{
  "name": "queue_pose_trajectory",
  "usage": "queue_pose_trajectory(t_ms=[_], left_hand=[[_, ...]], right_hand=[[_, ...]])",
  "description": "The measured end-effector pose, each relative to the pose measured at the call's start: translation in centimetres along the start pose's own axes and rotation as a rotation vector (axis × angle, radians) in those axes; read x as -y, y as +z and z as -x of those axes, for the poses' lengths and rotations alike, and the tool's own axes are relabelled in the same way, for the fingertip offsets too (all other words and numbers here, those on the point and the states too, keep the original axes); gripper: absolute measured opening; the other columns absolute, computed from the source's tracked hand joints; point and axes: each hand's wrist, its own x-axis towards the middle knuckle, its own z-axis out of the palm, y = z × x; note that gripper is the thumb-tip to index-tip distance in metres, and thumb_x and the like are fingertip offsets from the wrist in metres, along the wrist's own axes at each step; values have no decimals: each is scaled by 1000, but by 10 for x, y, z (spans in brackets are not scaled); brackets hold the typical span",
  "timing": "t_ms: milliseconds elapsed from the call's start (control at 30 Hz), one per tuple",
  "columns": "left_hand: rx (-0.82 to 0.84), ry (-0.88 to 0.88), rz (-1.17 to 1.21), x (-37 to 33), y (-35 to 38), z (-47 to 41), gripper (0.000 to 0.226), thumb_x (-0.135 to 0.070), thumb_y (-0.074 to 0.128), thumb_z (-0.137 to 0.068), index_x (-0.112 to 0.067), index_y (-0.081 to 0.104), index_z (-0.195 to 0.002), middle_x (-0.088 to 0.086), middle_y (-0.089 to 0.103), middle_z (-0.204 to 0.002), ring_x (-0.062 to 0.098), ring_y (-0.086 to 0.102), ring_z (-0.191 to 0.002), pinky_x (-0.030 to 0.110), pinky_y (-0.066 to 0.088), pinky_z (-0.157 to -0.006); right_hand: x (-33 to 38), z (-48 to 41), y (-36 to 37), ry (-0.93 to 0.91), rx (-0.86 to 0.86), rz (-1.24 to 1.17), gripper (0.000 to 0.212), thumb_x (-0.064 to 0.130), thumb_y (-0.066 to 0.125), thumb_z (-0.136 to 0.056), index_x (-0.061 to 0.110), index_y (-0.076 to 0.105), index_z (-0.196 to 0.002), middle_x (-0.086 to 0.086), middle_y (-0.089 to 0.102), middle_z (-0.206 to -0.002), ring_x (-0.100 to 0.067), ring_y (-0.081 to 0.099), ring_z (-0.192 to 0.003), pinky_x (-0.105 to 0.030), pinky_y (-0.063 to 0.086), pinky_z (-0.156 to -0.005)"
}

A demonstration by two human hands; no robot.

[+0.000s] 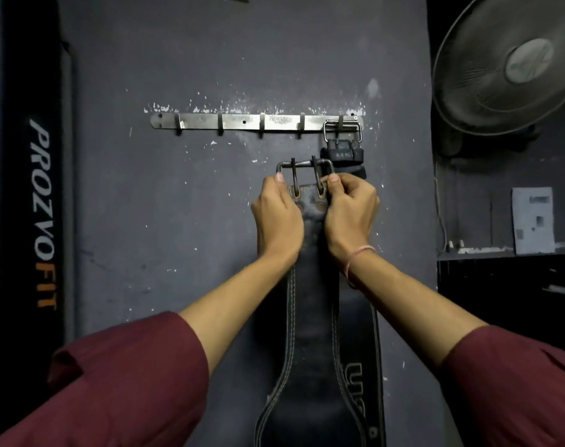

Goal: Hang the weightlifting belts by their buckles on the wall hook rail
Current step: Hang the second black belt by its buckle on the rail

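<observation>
Two hands of ours hold one black leather weightlifting belt (310,317) up against the dark wall (178,204). Our left hand (274,221) and right hand (349,214), close together, each grip its top end just under the double-prong buckle (303,169). That buckle sits below the steel hook rail (252,121), apart from it. A second belt (341,154) hangs by its own buckle on the rightmost hook (340,122), partly behind ours.

Two belts (308,333) (one hung), one rail (203,120) with five hooks (220,124), two hands (276,221), one fan (507,66).
</observation>
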Motion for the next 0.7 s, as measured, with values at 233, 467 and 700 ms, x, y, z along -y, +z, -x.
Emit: queue_pose_trajectory(t_ms=[233, 467, 700], left_hand=[[-30, 71, -108, -1, 64, -107, 40, -18, 32, -108, 0, 56, -81, 28, 65, -89, 39, 55, -83, 29, 19, -63], [18, 16, -226, 1, 102, -160, 41, -13, 32, -106, 7, 66, -94, 29, 67, -108, 37, 59, -102, 32, 29, -71], [82, -96, -288, 16, 112, -174, 43, -16, 32, -107, 8, 67, -98, 28, 66, -113, 39, 59, -108, 40, 42, -84]], right_hand=[[5, -105, 44, -56, 47, 100, 55, 10, 54, -96, 18, 31, -47, 2, 28, -48, -21, 28, -55, -32, 15, -59], [-8, -169, 75, -12, 48, 137, 34, 1, 51, -94, 3, 55, -60, -9, 40, -57, -15, 31, -47, -24, 28, -35], [-23, -184, 89, 87, 102, 129, 20, -1, 51, -93, 5, 60, -76, -16, 57, -82, -23, 43, -57, -28, 23, -39]])
